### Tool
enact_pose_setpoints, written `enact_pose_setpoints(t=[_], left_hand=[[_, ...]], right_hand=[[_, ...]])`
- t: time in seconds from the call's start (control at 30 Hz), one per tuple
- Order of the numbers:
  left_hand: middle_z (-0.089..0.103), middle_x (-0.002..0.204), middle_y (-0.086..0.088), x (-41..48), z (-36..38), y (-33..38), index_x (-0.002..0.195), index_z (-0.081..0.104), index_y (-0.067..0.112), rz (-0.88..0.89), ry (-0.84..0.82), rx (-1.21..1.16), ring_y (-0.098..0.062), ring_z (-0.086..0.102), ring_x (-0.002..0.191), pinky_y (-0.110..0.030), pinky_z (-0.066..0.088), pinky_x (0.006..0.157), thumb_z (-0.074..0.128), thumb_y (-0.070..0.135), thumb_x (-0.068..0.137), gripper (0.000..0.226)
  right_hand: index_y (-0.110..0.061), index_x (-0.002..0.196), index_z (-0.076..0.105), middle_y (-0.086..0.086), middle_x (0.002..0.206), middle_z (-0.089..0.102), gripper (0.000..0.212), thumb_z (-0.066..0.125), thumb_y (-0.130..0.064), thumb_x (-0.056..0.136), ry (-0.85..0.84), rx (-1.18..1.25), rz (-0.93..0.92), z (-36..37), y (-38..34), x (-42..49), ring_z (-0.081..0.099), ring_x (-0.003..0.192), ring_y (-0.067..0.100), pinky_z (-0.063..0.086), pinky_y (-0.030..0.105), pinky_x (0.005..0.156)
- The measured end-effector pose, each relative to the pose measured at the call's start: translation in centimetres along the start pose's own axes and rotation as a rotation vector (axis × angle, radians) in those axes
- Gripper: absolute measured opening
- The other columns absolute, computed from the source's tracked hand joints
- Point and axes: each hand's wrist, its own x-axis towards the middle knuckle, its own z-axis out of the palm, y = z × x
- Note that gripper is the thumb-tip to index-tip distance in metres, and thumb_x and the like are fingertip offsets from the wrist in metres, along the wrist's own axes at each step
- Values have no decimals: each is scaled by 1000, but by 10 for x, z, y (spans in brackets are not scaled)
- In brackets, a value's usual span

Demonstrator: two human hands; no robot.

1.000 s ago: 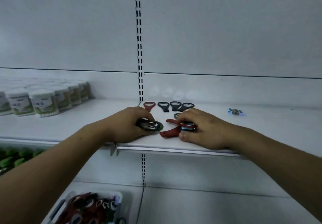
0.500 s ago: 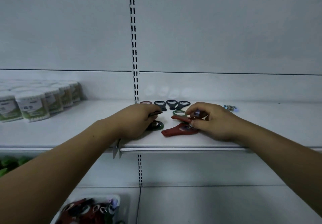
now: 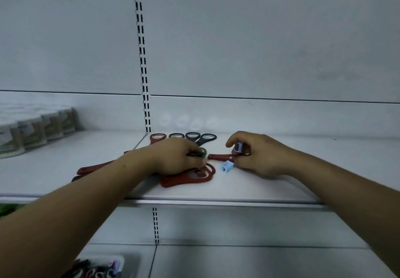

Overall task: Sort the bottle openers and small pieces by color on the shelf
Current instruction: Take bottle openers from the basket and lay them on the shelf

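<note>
Head view. Entry: white metal shelf [image 3: 270, 189], colour sort under way.

Back row, beside the slotted upright: one small red plastic bottle opener [image 3: 158, 138], then three black plastic bottle openers [image 3: 192, 136] side by side, loops toward the wall.

Front of shelf: broad red flat bottle opener [image 3: 190, 175], lying loose, partly under the person's left hand [image 3: 175, 158]. A long red opener handle [image 3: 95, 168] shows beyond the left forearm. A pale blue small plastic piece [image 3: 226, 166] lies just beside the right hand [image 3: 259, 154].

Left hand: fingers curled down and clamped on a dark slim bottle opener [image 3: 194, 154], largely hidden.

Right hand: thumb and forefinger pinch a small lilac plastic piece [image 3: 238, 147]. A thin red opener [image 3: 220, 157] pokes out from under this hand; whether it is gripped cannot be told.

Elsewhere: labelled round tubs [image 3: 32, 126] far left. A clear bin of mixed openers [image 3: 97, 267] sits below.

Step judged: separating the mixed heap. Next move likely calls for carrying the dark opener back to the black group and setting the lilac piece apart from the blue, without dragging the loose red ones.
</note>
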Motion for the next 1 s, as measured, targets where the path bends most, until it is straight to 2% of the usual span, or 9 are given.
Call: enact_pose_setpoints(t=[0.1,0.2,0.3,0.43,0.57,0.67,0.83,1.0], left_hand=[[55,124,13,-4,-3,-3,126,57,34,-40,-2,-41,-5,47,101,-19,32,85,58,49,88,40],[53,106,16,-5,-3,-7,125,58,32,-68,34,-68,-6,47,98,-21,35,86,57,46,90,38],[59,122,7,5,-3,-13,126,58,30,-117,120,-21,-15,52,111,-28,39,98,51,38,96,32],[59,127,2,29,1,-23,129,54,34,-179,136,156,-21,51,113,-38,42,99,46,28,97,33],[57,129,0,40,0,-32,135,48,32,-219,80,249,-25,45,115,-39,41,99,44,25,96,40],[60,125,-2,38,-6,-45,131,52,25,-269,53,285,-24,50,114,-34,42,96,46,27,95,37],[47,144,2,27,-11,-65,138,47,24,-326,1,224,-22,46,128,-29,34,104,44,32,98,40],[50,141,-2,27,-11,-67,137,48,27,-291,8,134,-24,46,127,-30,35,105,45,28,98,39]], right_hand=[[-47,105,46,-17,104,55,31,60,-24,89,-86,-66,-31,-6,4,11,54,100,9,43,23,83],[-39,115,47,-13,110,54,38,53,-10,91,-103,-132,-44,-6,7,23,51,103,10,38,17,76],[-33,117,48,-9,109,54,35,51,-9,92,-76,-159,-45,-2,7,36,50,95,11,36,15,68],[-34,104,47,-7,101,53,15,56,-29,93,-59,-165,-42,4,0,54,50,87,11,37,22,65],[-32,102,46,-6,97,52,25,62,-45,88,-54,-159,-9,6,-3,67,50,87,14,37,25,64],[-30,107,46,-8,93,49,34,61,-53,86,-69,-193,0,9,-4,72,49,86,13,37,24,63],[-25,118,46,-2,100,53,34,56,-43,92,-49,-211,-2,14,-9,82,50,89,17,37,28,69],[-27,120,49,-2,106,52,31,59,-37,92,-104,-169,-30,18,-17,90,51,94,17,40,27,75]])
